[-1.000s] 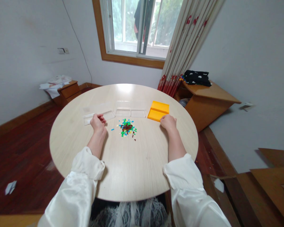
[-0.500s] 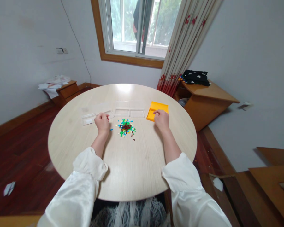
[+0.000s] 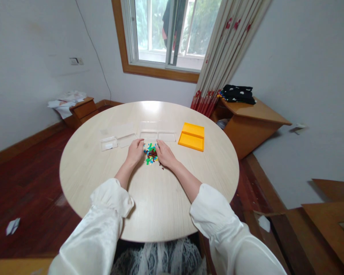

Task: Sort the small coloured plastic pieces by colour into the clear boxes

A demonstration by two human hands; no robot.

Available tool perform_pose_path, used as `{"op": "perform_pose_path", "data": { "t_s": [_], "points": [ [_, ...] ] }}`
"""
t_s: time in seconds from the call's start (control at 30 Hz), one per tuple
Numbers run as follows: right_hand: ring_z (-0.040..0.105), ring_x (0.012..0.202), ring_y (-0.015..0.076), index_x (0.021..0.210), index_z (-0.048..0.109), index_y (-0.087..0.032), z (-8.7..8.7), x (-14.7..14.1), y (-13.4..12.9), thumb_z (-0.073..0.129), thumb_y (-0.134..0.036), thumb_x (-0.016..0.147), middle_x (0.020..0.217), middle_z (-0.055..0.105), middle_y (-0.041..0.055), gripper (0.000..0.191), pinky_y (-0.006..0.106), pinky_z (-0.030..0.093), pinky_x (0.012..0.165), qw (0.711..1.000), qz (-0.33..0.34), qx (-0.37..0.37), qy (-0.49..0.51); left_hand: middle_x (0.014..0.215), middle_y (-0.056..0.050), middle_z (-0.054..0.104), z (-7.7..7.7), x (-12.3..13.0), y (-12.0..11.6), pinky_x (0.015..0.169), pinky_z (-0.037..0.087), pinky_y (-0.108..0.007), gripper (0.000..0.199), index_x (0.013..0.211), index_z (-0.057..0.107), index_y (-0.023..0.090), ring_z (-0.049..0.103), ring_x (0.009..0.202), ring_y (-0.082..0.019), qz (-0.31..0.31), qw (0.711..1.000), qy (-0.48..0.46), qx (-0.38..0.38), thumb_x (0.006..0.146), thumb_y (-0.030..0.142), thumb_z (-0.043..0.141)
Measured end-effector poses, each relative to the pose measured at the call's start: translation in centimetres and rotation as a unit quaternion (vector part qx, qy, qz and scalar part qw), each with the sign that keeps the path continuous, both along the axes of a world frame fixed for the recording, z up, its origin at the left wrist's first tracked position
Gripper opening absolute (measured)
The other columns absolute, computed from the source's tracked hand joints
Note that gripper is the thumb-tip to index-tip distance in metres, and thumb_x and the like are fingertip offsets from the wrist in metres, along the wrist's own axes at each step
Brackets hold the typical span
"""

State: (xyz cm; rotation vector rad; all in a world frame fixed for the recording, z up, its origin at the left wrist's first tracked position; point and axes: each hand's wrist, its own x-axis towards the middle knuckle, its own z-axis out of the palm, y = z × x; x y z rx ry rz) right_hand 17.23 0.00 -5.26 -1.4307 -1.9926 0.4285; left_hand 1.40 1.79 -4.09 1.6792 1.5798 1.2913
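Observation:
A small heap of building bricks in green, brown, blue and yellow lies on the round pale table. My left hand rests on its edge at the left side of the heap, fingers curved and reaching forward. On the other side, my right hand is cupped against the bricks with its fingers extended. Nothing visible is gripped in either hand. Part of the heap is hidden behind the hands.
An open yellow case lies to the right of the heap. Clear plastic trays stand behind it, and another clear box is at the left. Wooden cabinets stand beyond the table's right edge.
My right hand has moved left from the yellow case to the bricks. My left hand has shifted right to the heap. Both hands now flank it, and the case is fully uncovered.

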Motion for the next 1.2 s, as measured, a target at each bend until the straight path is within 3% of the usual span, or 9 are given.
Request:
{"op": "perform_pose_path", "data": {
  "t_s": [0.17, 0.37, 0.6, 0.8, 0.93, 1.2],
  "points": [
    [0.035, 0.137, 0.0235, 0.136, 0.042, -0.009, 0.8, -0.5, -0.5, 0.032, -0.031, 0.095, 0.143, 0.042, 0.0187, 0.048, 0.044, 0.023, 0.114, 0.998, 0.003, -0.04, -0.057, 0.132, -0.02, 0.054, 0.3, 0.7, -0.3, 0.109, 0.029, -0.04, 0.051, 0.121, 0.055, 0.006, 0.047, 0.125, -0.026, -0.084, 0.995, 0.046, -0.022, 0.084, 0.037, 0.036],
    [0.05, 0.122, 0.0198, 0.125, 0.05, -0.011, 1.5, -1.0, -0.9, 0.032, -0.017, 0.092, 0.129, 0.056, 0.0155, 0.038, 0.04, 0.033, 0.107, 0.996, 0.079, -0.015, -0.025, 0.125, -0.015, 0.059, 0.6, 1.3, -1.0, 0.107, 0.032, -0.041, 0.054, 0.128, 0.048, 0.011, 0.052, 0.118, -0.024, -0.177, 0.982, 0.048, -0.039, 0.088, 0.043, 0.034],
    [0.053, 0.118, 0.0151, 0.119, 0.057, -0.018, 1.7, -0.5, -1.2, 0.035, -0.017, 0.09, 0.126, 0.06, 0.0078, 0.037, 0.034, 0.036, 0.105, 0.991, 0.073, -0.036, 0.107, 0.117, -0.009, 0.062, 0.5, 1.4, -1.4, 0.103, 0.036, -0.037, 0.037, 0.108, 0.059, 0.018, 0.053, 0.113, -0.022, -0.151, 0.987, -0.058, -0.017, 0.084, 0.04, 0.041],
    [0.06, 0.106, 0.0148, 0.109, 0.062, -0.018, 1.9, -0.3, -1.1, 0.037, -0.018, 0.088, 0.111, 0.067, 0.0043, 0.032, 0.033, 0.041, 0.099, 0.982, 0.034, -0.061, 0.174, 0.082, -0.003, 0.065, 0.8, 2.1, -1.7, 0.092, 0.042, -0.034, 0.028, 0.095, 0.06, 0.019, 0.06, 0.089, -0.019, -0.137, 0.98, -0.139, -0.033, 0.081, 0.038, 0.045],
    [0.061, 0.099, 0.0148, 0.102, 0.063, -0.018, 1.9, -0.5, -1.2, 0.039, -0.018, 0.085, 0.103, 0.069, 0.003, 0.029, 0.031, 0.044, 0.095, 0.971, 0.015, -0.061, 0.229, 0.071, 0.0, 0.061, 1.1, 2.8, -1.9, 0.083, 0.045, -0.031, 0.024, 0.088, 0.059, 0.018, 0.059, 0.076, -0.016, -0.144, 0.968, -0.202, -0.047, 0.081, 0.038, 0.047],
    [0.062, 0.096, 0.0154, 0.094, 0.061, -0.016, 1.9, -1.3, -1.1, 0.04, -0.018, 0.08, 0.095, 0.069, 0.004, 0.025, 0.03, 0.045, 0.093, 0.949, -0.019, -0.084, 0.304, 0.067, 0.0, 0.06, 1.0, 2.9, -1.5, 0.072, 0.047, -0.028, 0.022, 0.086, 0.058, 0.016, 0.06, 0.066, -0.013, -0.145, 0.926, -0.338, -0.09, 0.08, 0.035, 0.05]
  ]
}}
